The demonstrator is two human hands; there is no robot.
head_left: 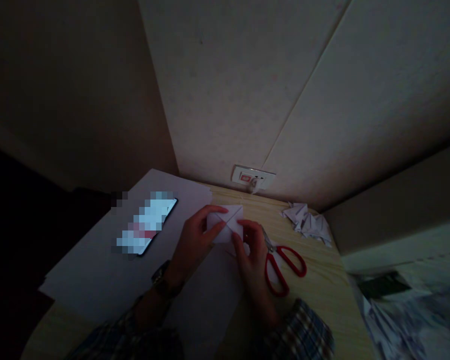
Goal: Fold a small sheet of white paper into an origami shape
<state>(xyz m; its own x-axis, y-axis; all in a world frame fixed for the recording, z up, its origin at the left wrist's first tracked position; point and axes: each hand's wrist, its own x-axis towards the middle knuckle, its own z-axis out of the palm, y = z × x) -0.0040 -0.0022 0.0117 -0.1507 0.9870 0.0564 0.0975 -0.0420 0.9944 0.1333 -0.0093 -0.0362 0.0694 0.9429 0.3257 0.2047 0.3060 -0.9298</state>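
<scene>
A small white folded paper (227, 224) with diagonal creases lies on a pale wooden table (322, 285). My left hand (195, 240), a watch on its wrist, grips the paper's left side, with the thumb on top and the fingers curled over the far edge. The fingers of my right hand (252, 255) press down on the paper's near right corner. Both sleeves are plaid.
Red-handled scissors (285, 267) lie just right of my right hand. A phone (148, 226) with a lit screen rests on large white sheets (97, 270) at the left. Several folded paper pieces (309, 222) are piled at the back right. A wall socket (252, 177) sits behind the table.
</scene>
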